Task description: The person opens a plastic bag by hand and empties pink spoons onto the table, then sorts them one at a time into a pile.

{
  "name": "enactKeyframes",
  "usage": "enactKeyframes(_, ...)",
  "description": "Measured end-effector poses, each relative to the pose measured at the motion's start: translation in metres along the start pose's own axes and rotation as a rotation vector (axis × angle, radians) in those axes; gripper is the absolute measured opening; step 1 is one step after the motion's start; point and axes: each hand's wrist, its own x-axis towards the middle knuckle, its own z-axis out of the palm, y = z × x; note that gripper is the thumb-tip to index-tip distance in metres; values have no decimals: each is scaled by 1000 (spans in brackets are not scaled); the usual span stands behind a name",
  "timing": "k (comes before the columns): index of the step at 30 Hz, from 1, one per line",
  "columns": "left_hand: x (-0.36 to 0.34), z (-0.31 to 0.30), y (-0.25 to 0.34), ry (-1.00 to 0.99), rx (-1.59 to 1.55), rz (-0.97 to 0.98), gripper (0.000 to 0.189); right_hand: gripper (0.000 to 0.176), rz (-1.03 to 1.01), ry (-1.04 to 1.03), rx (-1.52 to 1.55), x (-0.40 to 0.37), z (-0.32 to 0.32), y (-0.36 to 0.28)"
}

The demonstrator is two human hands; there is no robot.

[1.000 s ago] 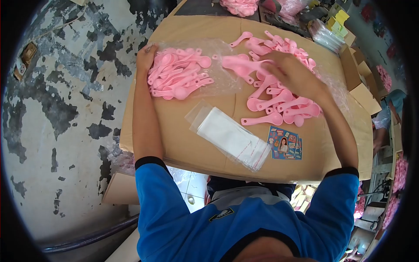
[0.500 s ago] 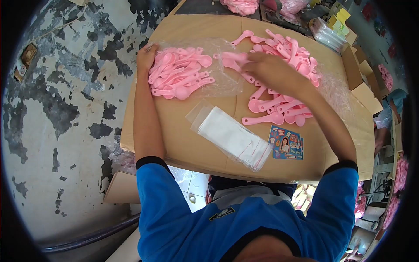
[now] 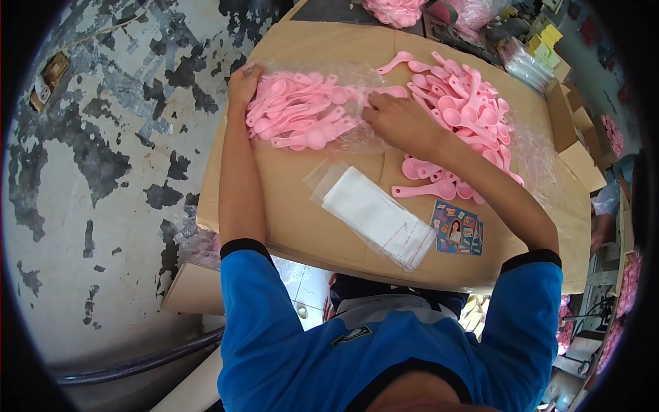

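Observation:
Pink measuring spoons (image 3: 295, 113) fill a clear plastic bag (image 3: 367, 141) lying on the cardboard-covered table. My left hand (image 3: 245, 84) is closed on the bag's far left end. At the bag's right-hand opening, my right hand (image 3: 391, 115) has curled fingers around pink spoons; one spoon handle (image 3: 392, 90) shows beyond the knuckles, and the fingertips are partly hidden. To the right lies a loose pile of pink spoons (image 3: 473, 113), partly covered by my right forearm. Nearer my body are a stack of clear flat sleeves (image 3: 377, 216) and printed blue cards (image 3: 454, 230).
The table's cardboard cover (image 3: 309, 220) has its near edge at my waist. An open carton (image 3: 575, 137) stands at the right edge, with crumpled clear plastic (image 3: 539, 154) beside the pile. Packets of clear bags (image 3: 525, 62) and a bundled pink bag (image 3: 395, 10) sit at the back.
My right hand has moved left from the loose pile to the bag's opening, bringing pink spoons with it. My left hand keeps its hold on the bag. The camera view has shifted slightly.

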Motion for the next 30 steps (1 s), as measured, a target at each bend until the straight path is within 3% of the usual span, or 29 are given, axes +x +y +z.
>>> enactKeyframes(4, -1, -2, 4, -42, -26, -13, 41, 25, 107, 71, 41, -42, -59, 15)
enactKeyframes(8, 3, 0, -5, -42, -25, -14, 41, 32, 298, 40, -168, -87, -110, 40)
enactKeyframes(11, 5, 0, -6, -52, -7, -20, 41, 34, 413, 165, -267, -103, -143, 41)
enactKeyframes(12, 4, -1, -4, -61, 6, -26, 41, 34, 351, 198, -284, -101, -145, 42)
enactKeyframes(14, -1, 1, 0, -17, 7, 25, 38, 34, 237, 263, -312, -89, -144, 43)
enactKeyframes(16, -3, 1, 5, -9, 14, 38, 38, 28, 259, 53, 73, -71, -104, 44)
enactKeyframes(17, -5, 0, 6, -19, 15, 21, 38, 33, 52, -36, 94, -58, -84, 40)
enactKeyframes(19, -1, 0, 8, -40, -5, 11, 39, 35, -47, 43, 277, -32, -20, 34)
enactKeyframes(21, 1, -1, 1, -62, -43, 10, 42, 37, -190, -65, 177, -5, 10, 25)
enactKeyframes(25, 5, 0, -5, -1, 85, 12, 40, 28, -195, -80, 174, 9, 24, 1)
enactKeyframes(28, -1, -1, 3, -35, -7, -34, 40, 32, -143, -81, 147, -3, 12, 5)
enactKeyframes(30, -4, -1, 8, -45, -50, -16, 38, 34, 23, -298, 283, -9, -27, 1)
